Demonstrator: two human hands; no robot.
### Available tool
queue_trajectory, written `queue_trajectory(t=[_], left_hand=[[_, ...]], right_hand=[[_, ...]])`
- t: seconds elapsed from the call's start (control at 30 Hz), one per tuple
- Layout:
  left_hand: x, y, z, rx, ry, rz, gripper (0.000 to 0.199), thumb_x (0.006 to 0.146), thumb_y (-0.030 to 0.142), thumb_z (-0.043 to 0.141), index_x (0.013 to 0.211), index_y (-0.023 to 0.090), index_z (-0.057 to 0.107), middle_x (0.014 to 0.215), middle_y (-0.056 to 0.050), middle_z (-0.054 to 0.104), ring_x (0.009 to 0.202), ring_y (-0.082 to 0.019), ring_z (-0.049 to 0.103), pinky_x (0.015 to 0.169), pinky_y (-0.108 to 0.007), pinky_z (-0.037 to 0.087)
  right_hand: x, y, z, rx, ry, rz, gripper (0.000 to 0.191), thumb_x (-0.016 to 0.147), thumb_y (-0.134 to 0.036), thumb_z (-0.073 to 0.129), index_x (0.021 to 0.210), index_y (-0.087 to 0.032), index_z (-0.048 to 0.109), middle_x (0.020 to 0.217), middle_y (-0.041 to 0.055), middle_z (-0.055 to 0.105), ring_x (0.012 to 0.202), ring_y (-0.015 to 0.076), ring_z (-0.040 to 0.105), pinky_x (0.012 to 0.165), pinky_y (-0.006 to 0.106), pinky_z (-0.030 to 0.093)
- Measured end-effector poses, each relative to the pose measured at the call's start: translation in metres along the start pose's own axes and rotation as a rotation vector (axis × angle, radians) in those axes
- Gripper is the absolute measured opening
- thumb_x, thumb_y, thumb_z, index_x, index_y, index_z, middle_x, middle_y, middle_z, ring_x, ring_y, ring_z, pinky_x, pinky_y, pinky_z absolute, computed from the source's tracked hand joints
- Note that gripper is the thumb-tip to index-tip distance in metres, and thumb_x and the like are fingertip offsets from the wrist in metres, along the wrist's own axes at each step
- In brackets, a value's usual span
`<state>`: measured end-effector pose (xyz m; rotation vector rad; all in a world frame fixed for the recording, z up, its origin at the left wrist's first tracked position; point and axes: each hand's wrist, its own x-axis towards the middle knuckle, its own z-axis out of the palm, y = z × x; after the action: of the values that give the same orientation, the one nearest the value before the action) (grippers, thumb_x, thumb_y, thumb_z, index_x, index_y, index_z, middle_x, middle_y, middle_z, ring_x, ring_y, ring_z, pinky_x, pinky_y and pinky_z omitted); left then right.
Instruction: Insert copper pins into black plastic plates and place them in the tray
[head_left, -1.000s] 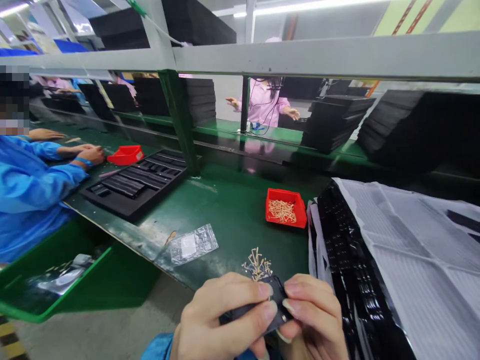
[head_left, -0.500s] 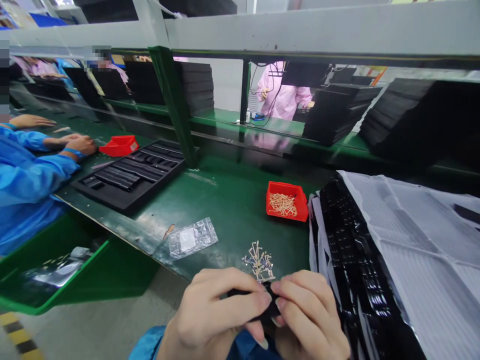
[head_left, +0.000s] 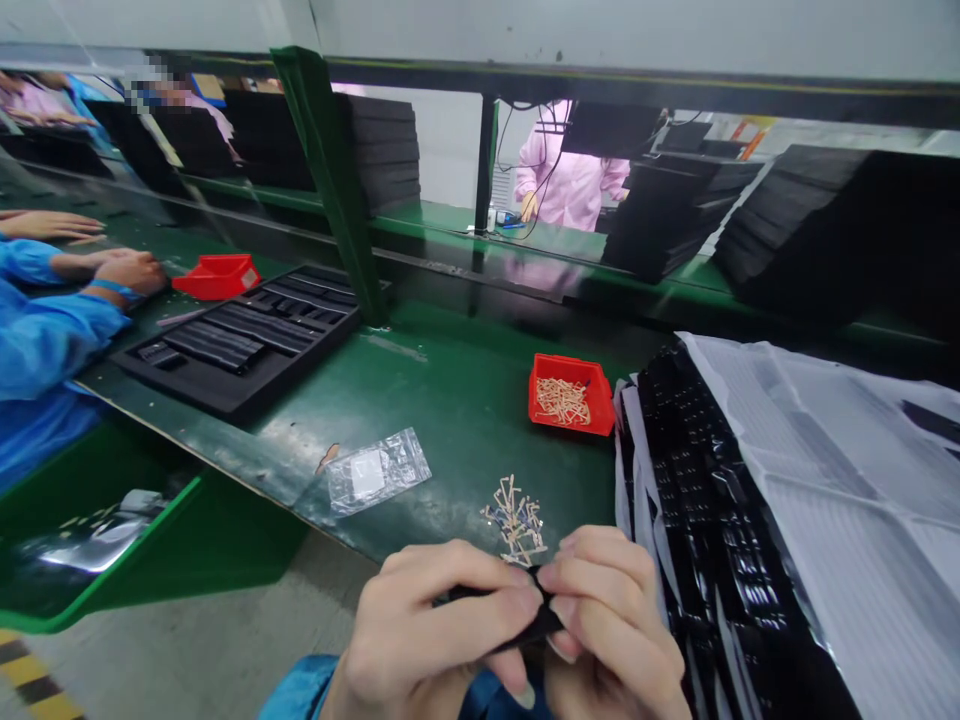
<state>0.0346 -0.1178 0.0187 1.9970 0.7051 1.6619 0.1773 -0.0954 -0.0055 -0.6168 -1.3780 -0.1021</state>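
A narrow black piece (head_left: pixel 531 630), largely covered by fingers, is held at the front edge of the green table. My left hand (head_left: pixel 442 620) pinches it from the left between thumb and fingers. From the right, my right hand (head_left: pixel 611 620) is closed on the same piece, its fingertips meeting those of the left. What kind of part it is cannot be made out. Just beyond the fingertips lies a loose pile of small bent metal-like strips (head_left: pixel 514 515). Farther back, a red bin (head_left: pixel 592 420) holds many similar pale strips.
A clear plastic bag (head_left: pixel 405 460) lies left of the pile. Stacked black trays with white sheeting (head_left: pixel 825 480) rise at the right. At left are a black foam tray (head_left: pixel 232 390), another red bin (head_left: pixel 217 277), a co-worker's hands (head_left: pixel 124 275) and a green crate (head_left: pixel 172 540).
The view has tilted and shifted slightly. Both hands keep their grip on the black piece, and a little more of it shows between them. The co-worker in pink has moved an arm.
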Motion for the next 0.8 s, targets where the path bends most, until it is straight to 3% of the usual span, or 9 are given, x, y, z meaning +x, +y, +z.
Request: queue_trajectory(t=[0.2,0.5,0.7,0.8], left_hand=[[0.009,0.003,-0.005,0.158,-0.030,0.116,0.012,0.104,0.014,0.067,0.098,0.009,0.076,0.079,-0.006,0.081,0.062,-0.013,0.075,0.059,-0.021,0.061],[0.013,0.003,-0.007,0.170,-0.028,0.076,0.016,0.105,0.022,0.068,0.096,0.011,0.076,0.080,-0.005,0.082,0.063,-0.012,0.077,0.061,-0.018,0.063],[0.010,-0.002,-0.008,0.090,-0.056,0.042,0.012,0.106,0.017,0.066,0.103,0.010,0.075,0.072,-0.003,0.079,0.070,-0.016,0.080,0.068,-0.020,0.064],[0.008,-0.004,-0.007,0.034,-0.065,0.033,0.012,0.106,0.015,0.065,0.108,0.008,0.074,0.069,-0.003,0.077,0.065,-0.015,0.078,0.065,-0.021,0.062]], right_hand=[[0.011,0.000,-0.007,0.027,-0.090,-0.077,0.038,0.102,-0.008,0.060,0.064,-0.012,0.057,0.076,0.0016,0.070,0.074,0.0130,0.063,0.059,0.029,0.058],[0.028,0.002,-0.011,-0.014,-0.217,-0.138,0.039,0.099,-0.004,0.062,0.061,-0.013,0.059,0.071,0.0015,0.071,0.070,0.0120,0.064,0.058,0.027,0.058],[0.021,-0.004,0.004,-0.025,-0.058,-0.015,0.043,0.103,-0.006,0.058,0.061,-0.014,0.058,0.068,0.0012,0.068,0.068,0.0130,0.064,0.058,0.030,0.056],[0.020,-0.006,0.007,-0.018,-0.081,0.003,0.043,0.102,-0.006,0.059,0.061,-0.014,0.057,0.068,-0.0001,0.068,0.068,0.0121,0.062,0.058,0.029,0.055]])
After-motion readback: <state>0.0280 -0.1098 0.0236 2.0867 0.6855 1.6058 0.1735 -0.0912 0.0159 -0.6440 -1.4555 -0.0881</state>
